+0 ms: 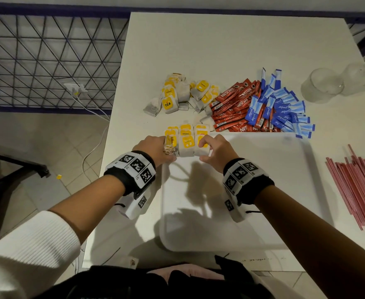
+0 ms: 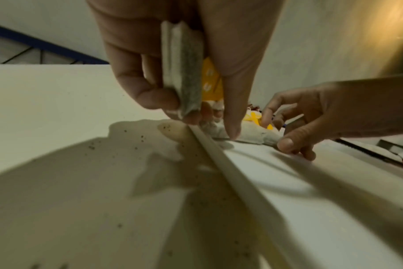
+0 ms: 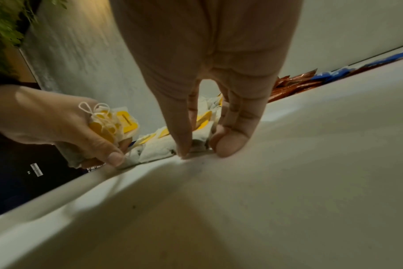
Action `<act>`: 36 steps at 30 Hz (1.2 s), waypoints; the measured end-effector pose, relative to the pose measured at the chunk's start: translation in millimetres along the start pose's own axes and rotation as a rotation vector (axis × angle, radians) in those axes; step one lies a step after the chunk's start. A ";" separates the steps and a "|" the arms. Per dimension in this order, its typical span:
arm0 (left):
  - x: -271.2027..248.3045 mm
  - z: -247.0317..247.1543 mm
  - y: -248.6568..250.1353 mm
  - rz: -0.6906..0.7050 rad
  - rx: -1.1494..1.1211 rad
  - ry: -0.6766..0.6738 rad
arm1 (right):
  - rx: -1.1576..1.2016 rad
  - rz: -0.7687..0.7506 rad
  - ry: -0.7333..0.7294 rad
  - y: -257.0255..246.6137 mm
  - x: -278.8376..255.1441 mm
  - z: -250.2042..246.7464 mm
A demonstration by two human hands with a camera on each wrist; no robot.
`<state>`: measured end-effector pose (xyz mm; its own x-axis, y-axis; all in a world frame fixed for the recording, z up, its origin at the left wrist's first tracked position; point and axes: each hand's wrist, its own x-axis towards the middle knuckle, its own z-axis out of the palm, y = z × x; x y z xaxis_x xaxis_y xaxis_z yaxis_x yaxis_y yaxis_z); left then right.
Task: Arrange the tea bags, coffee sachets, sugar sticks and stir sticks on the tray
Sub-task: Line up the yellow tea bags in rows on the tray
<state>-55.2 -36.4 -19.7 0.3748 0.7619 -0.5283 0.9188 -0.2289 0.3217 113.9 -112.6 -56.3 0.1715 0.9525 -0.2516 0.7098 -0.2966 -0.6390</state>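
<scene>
A white tray [image 1: 252, 201] lies in front of me. Several yellow-tagged tea bags [image 1: 187, 140] stand in a row at its far left corner. My left hand [image 1: 166, 151] grips a small bundle of tea bags [image 2: 182, 72] at the row's left end, their strings bunched over my knuckles. My right hand [image 1: 203, 151] pinches the rightmost tea bag of the row [image 3: 199, 142] between thumb and forefinger, fingertips down on the tray floor. Beyond the tray lie a loose tea bag pile [image 1: 183, 93], red coffee sachets [image 1: 235, 104] and blue sugar sticks [image 1: 283, 108]. Pink stir sticks [image 1: 362, 186] lie to the tray's right.
Two clear glasses [image 1: 321, 85] stand at the table's far right. The table's left edge [image 1: 110, 130] runs close by my left wrist, with tiled floor and a white cable below. A dark wire fence stands behind.
</scene>
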 end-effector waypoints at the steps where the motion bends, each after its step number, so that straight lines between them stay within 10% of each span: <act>1: 0.5 0.0 1.3 0.006 0.041 0.013 | 0.003 -0.002 0.008 -0.3 1.1 0.4; 10: -0.2 -4.3 3.2 0.015 0.042 -0.005 | 0.016 -0.013 0.010 -0.2 0.4 -1.6; 17: -15.2 -9.5 -5.0 0.123 -0.897 -0.301 | 0.423 0.019 -0.081 -30.9 -9.2 -22.4; 29: -33.9 -12.6 -3.8 0.230 -0.976 -0.338 | 0.434 -0.086 -0.185 -73.9 -5.1 -18.4; 36: -46.0 -20.1 -19.9 0.068 -1.442 -0.494 | 0.586 -0.031 -0.239 -80.4 -3.6 -14.7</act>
<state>-93.2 -54.7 13.9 0.6813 0.4351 -0.5886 0.1075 0.7359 0.6685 66.3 -91.2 6.7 -0.0488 0.9397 -0.3385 0.2083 -0.3219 -0.9236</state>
